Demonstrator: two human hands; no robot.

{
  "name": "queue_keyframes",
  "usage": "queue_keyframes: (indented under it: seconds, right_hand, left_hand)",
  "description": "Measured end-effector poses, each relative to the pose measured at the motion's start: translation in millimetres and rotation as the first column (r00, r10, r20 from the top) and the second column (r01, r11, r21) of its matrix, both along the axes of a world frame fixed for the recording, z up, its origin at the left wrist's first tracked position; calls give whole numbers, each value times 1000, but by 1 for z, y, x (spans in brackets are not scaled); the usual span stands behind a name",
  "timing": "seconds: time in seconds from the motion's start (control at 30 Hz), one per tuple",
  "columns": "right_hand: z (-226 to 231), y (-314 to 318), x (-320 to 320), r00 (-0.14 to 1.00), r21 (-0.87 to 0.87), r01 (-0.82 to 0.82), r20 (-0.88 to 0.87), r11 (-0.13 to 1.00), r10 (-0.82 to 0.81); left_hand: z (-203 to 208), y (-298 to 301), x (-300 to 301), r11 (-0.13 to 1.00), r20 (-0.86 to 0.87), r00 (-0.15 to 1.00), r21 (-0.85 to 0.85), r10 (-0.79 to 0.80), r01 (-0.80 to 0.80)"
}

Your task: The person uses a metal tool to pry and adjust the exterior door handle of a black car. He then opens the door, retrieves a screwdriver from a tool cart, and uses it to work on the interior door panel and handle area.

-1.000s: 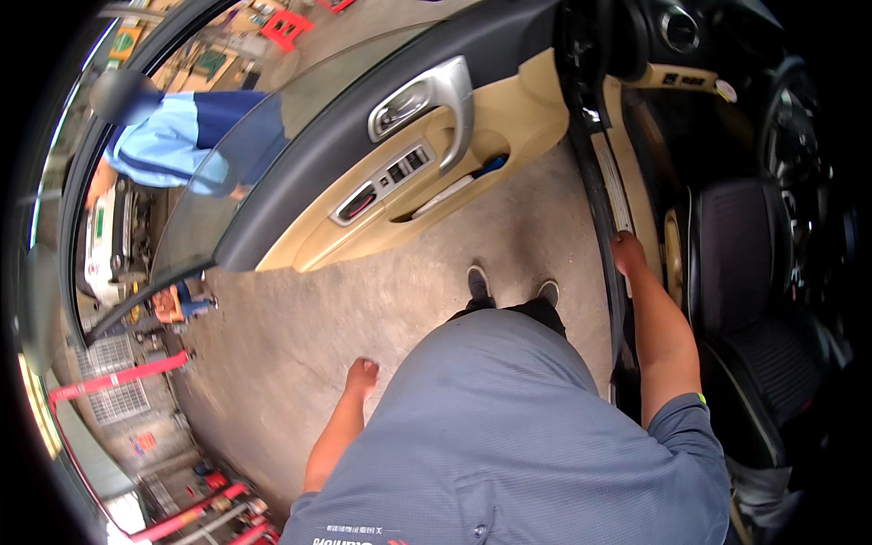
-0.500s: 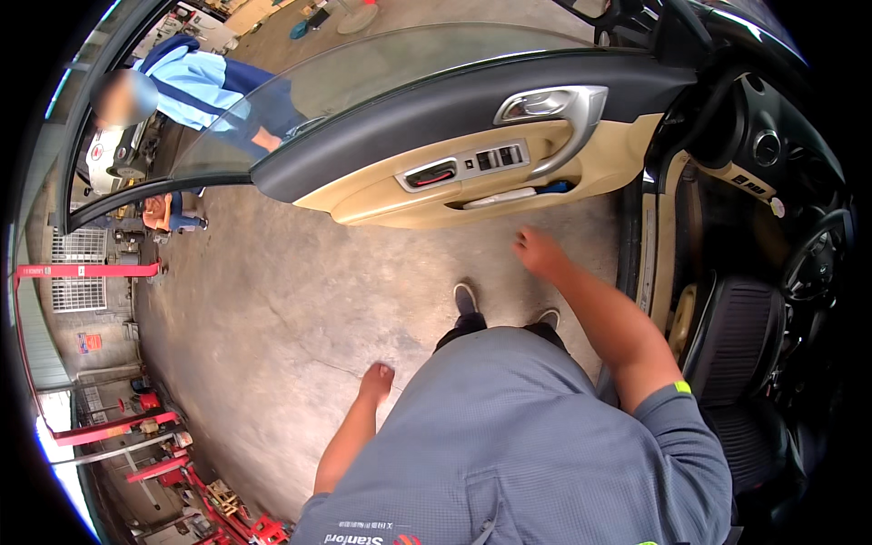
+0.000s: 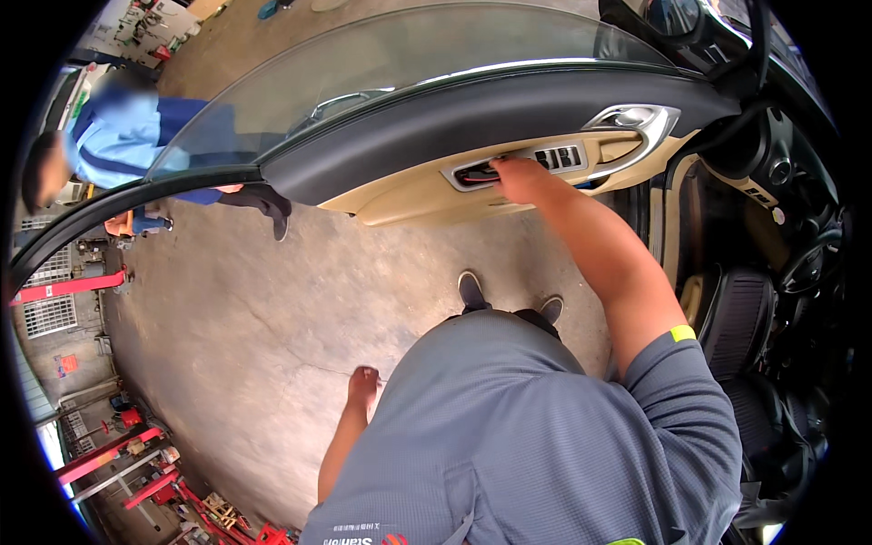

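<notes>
An open car door (image 3: 400,195) with a black and beige inner panel spans the view ahead of me. My right hand (image 3: 524,179) reaches up to its armrest, fingers curled at the inner end of the dark pull recess (image 3: 474,175). The fingertips are partly hidden there. Beside that hand are the window switches (image 3: 559,158), and farther right the silver inner door handle (image 3: 627,118). My left hand (image 3: 364,381) hangs low at my left side over the concrete floor, fingers loosely curled, and I see nothing in it.
Beyond the door glass (image 3: 300,100) stands a person in light blue (image 3: 113,141), a shoe showing below the door. To the right are the black car seat (image 3: 740,318) and steering wheel (image 3: 808,263). Red lift arms (image 3: 113,454) lie at the lower left.
My right hand has moved up from below the door to the armrest's pull recess. My left hand stays low. The person beyond the door now appears nearer and farther left.
</notes>
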State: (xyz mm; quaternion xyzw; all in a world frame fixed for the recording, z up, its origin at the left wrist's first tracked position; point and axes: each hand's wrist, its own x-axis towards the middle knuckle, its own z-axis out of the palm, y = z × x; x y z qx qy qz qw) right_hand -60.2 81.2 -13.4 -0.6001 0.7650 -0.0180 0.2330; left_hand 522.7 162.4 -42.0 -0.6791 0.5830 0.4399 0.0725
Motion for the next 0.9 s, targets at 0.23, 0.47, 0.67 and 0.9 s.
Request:
queue_keyframes:
  seconds: [0.23,0.47,0.67,0.9]
  right_hand:
    - [9,4,14,996,-114,89,3,990,-89]
    - [39,72,11,617,33,633,582,774,-529]
    - [60,145,23,110,201,800,877,566,-468]
    - [78,217,14,6,190,870,919,455,-395]
  left_hand:
    - [-37,-89,-18,999,-152,988,42,-18,24]
    - [49,-150,-182,857,-231,838,-291,-494,425]
    - [77,-160,-320,516,-189,519,-602,-834,610]
    - [38,-161,-431,181,224,372,-584,-901,791]
